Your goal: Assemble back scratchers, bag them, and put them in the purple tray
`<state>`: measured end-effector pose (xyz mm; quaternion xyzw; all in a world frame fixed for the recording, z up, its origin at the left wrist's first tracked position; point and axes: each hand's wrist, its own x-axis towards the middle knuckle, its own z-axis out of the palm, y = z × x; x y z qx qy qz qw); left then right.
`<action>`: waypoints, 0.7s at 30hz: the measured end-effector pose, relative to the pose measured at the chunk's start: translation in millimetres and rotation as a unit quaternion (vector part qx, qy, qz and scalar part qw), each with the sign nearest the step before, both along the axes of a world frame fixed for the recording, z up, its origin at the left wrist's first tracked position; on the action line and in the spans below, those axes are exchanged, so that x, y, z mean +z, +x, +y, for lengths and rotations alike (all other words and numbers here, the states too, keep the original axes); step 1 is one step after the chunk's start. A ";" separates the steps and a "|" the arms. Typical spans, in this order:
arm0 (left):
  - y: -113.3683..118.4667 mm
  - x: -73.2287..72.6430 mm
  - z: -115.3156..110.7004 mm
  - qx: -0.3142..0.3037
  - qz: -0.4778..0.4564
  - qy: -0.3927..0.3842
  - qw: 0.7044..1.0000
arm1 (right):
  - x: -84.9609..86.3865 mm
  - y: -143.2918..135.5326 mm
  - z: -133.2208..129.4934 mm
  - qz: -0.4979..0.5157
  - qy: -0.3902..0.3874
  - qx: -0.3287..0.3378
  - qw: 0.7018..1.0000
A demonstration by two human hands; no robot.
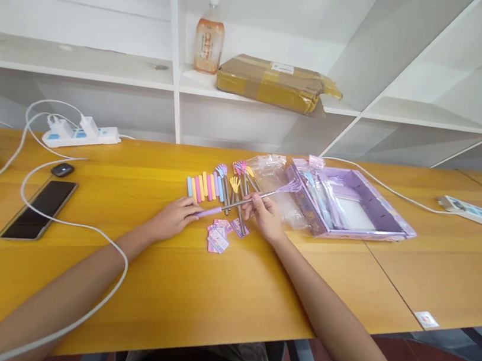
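Note:
A back scratcher (pixel 242 201) with a purple handle, metal rod and purple claw head slants over the table between my hands. My left hand (pixel 173 217) is closed on its purple handle. My right hand (pixel 263 213) pinches the metal rod below the claw. Behind it lie several back scratcher heads on metal rods, including a yellow one (pixel 234 184) and a blue-purple one (pixel 222 171). Left of these is a row of coloured handles (pixel 203 187) in blue, yellow, pink and purple. Small printed cards (pixel 217 237) lie piled in front of my hands.
A purple open box (pixel 379 218) holds bagged back scratchers, with clear plastic bags (pixel 297 209) beside it. Left are a phone (pixel 42 209), a black earbud-like case (pixel 62 170), a power strip (pixel 81 135) and a looping white cable (pixel 101 232). Shelves hold a bottle (pixel 209 41) and a carton (pixel 272 83).

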<state>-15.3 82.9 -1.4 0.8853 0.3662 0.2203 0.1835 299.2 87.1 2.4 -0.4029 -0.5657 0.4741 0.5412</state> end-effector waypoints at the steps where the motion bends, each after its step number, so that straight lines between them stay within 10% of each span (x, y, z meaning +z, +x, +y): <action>1: 0.3 0.6 -0.4 0.002 -0.002 -0.008 1.000 | 0.6 0.4 -0.6 -0.005 0.004 -0.003 1.000; 21: -6.5 2.9 1.8 0.080 -0.153 -0.190 0.967 | 83.4 -48.4 30.3 -0.162 0.054 0.189 0.967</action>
